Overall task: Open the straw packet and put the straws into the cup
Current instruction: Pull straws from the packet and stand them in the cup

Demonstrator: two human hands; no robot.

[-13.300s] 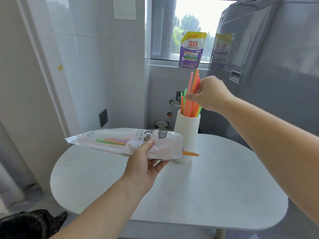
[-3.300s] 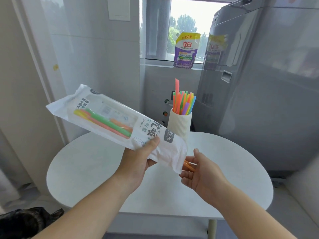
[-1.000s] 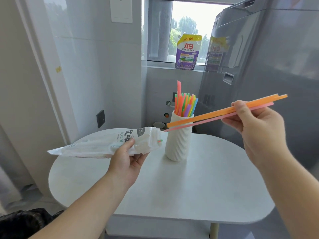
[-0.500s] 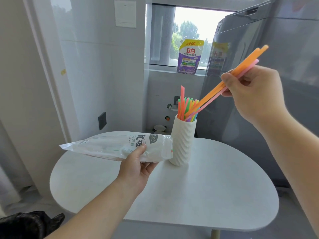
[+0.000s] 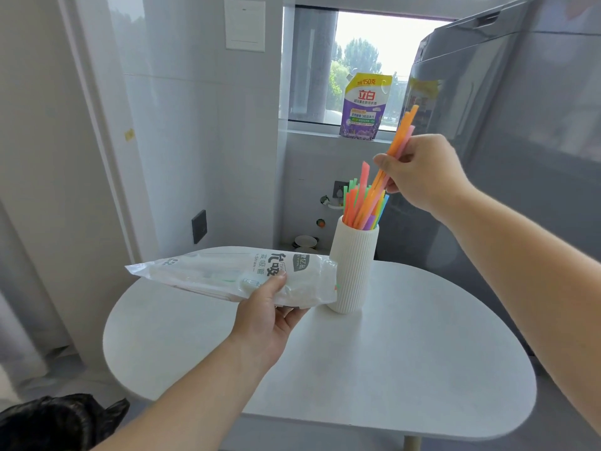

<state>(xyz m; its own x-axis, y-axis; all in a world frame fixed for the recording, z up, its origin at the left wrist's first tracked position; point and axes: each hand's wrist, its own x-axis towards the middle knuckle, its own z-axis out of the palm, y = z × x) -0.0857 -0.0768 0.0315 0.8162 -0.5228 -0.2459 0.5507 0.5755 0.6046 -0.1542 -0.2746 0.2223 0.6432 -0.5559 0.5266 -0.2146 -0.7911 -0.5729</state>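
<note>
Upright straws (image 5: 356,203) crowd the ribbed cup's (image 5: 353,268) mouth; the right hand (image 5: 421,175) leans orange and pink straws (image 5: 402,135) in from the upper right. The straw packet (image 5: 221,273), gripped by the left hand (image 5: 265,317), bars the cup's left side, its end just beside the cup wall. A grey appliance (image 5: 520,151) closes the room behind and right. The table (image 5: 406,369) in front and to the right lies open.

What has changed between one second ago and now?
The right hand, gripping the orange and pink straws throughout, swung them from nearly level to steeply tilted and lowered their ends into the cup among the other straws. The left hand still holds the packet beside the cup; the cup has not moved on the table.
</note>
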